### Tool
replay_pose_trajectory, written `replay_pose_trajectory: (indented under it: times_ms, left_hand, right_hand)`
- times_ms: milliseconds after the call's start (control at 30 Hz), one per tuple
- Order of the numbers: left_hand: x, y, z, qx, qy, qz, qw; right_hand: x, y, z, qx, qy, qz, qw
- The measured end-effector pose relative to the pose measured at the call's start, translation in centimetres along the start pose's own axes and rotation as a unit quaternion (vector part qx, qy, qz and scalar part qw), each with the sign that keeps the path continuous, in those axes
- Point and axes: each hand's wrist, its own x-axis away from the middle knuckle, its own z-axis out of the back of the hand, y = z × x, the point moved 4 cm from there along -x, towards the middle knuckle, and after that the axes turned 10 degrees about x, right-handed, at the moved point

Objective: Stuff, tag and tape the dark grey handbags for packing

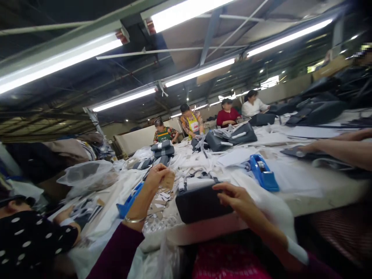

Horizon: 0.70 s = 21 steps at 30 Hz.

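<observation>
My left hand (157, 176) is raised above the table with its fingers pinched on a small tan paper tag (168, 180). My right hand (235, 199) grips the right end of a dark bag (200, 203) that lies at the table's front edge. White wrapped straps (197, 182) rest on top of the bag. Loose tan tags (158, 201) lie scattered on the table below my left hand.
Two blue tape dispensers (263, 172) (129, 199) stand on the long white table (308, 190). Stacks of dark bags (162, 149) and white paper cover it. Co-workers stand at the far end (192, 122); another person's arm (340, 149) reaches in at right, a polka-dot sleeve (31, 236) at left.
</observation>
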Motion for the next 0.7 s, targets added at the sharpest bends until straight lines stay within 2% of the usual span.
replay_pose_trajectory:
  times_ms: [133,233,333,433,533,600,700]
  left_hand:
    - [4.5,-0.4,-5.9,-0.005,-0.103,-0.03,0.994]
    - [6.5,-1.3,-7.9,-0.008,-0.132,-0.037,0.991]
    - [7.1,-2.7,-8.5,0.012,-0.136,-0.028,0.99]
    - [7.2,-4.6,-8.8,0.051,-0.154,-0.001,0.987]
    - [7.3,-6.9,-9.9,0.076,-0.226,0.066,0.969]
    - [7.5,-7.9,-10.8,0.064,-0.285,0.103,0.951]
    - [7.4,-7.9,-11.7,0.06,-0.304,0.082,0.947]
  right_hand:
    - [-1.0,0.7,-4.5,-0.151,-0.075,-0.038,0.985]
    - [-1.2,1.5,-5.1,-0.148,-0.114,-0.065,0.98]
    - [-1.2,1.7,-3.0,-0.032,-0.088,-0.062,0.994]
    - [-1.7,0.2,0.2,0.135,-0.023,0.016,0.99]
    - [-2.3,-2.4,2.1,0.304,0.003,0.137,0.943]
    - [-2.7,-3.7,2.4,0.387,-0.019,0.193,0.901]
    - [-3.1,-4.6,2.2,0.46,-0.081,0.227,0.854]
